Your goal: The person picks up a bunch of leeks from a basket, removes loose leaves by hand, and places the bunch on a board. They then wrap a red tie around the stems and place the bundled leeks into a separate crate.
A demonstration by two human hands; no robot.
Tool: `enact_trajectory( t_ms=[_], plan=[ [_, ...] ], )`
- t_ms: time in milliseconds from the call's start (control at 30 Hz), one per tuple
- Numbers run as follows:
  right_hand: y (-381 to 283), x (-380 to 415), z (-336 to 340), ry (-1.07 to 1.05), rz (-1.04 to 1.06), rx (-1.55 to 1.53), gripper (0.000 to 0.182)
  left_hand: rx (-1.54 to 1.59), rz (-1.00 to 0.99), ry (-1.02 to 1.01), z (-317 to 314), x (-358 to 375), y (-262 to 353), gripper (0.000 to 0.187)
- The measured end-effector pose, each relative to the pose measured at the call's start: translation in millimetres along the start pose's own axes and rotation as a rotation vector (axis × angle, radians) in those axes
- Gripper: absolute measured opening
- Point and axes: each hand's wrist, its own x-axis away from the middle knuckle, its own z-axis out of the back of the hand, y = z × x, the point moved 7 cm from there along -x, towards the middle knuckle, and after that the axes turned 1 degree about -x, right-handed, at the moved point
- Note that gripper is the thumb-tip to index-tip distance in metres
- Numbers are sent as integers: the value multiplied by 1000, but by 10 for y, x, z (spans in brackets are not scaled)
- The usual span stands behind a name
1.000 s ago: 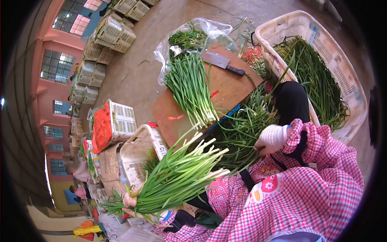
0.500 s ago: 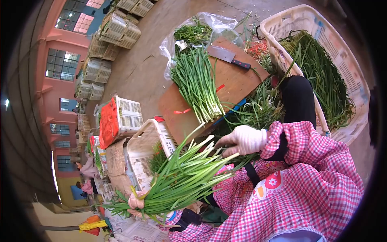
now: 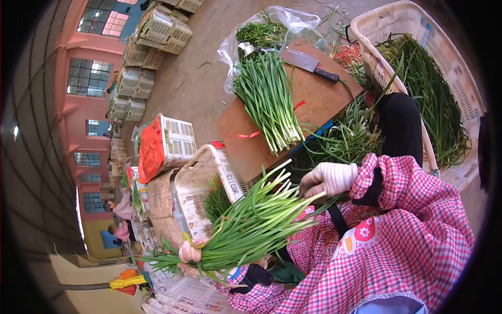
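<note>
My left hand (image 3: pixel 190 255) is closed around the leafy end of a loose bunch of garlic chives (image 3: pixel 251 227), with a yellowish strip beside its fingers. The pale stalk ends fan out toward my right hand (image 3: pixel 327 180), which has white wrapping over its back and wrist. Its curled fingers pinch at the stalk ends; how many stalks they hold is hidden. Beyond lies a neat bundle of garlic chives (image 3: pixel 266 99) on a brown board (image 3: pixel 246 152), with red ties near it. A cleaver (image 3: pixel 311 64) with a dark handle rests on the board.
A large white crate (image 3: pixel 376 57) of long greens stands by my knee. Loose leaves (image 3: pixel 345 136) lie beneath the board's edge. A smaller white crate (image 3: pixel 230 175) and a crate with a red bag (image 3: pixel 151 149) stand beyond my left hand. Stacked crates (image 3: pixel 162 29) line the wall.
My right hand's fingers have curled in more at the stalk ends. The whole view has shifted slightly, while my left hand keeps its hold on the bunch.
</note>
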Motion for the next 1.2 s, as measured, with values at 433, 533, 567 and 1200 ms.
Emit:
enact_trajectory(
  t_ms=[433,533,567,1200],
  plan=[
    [-642,494,519,595,284,549,40,248,-3,-57,224,-1056,641,13],
    [-766,348,303,506,328,663,55,279,-7,40,270,-1142,715,8],
    [-797,302,187,483,385,647,57,286,-29,50,292,-1150,734,7],
    [184,1014,531,40,-365,1228,25,-49,75,226,-50,-1070,122,9]
  ],
)
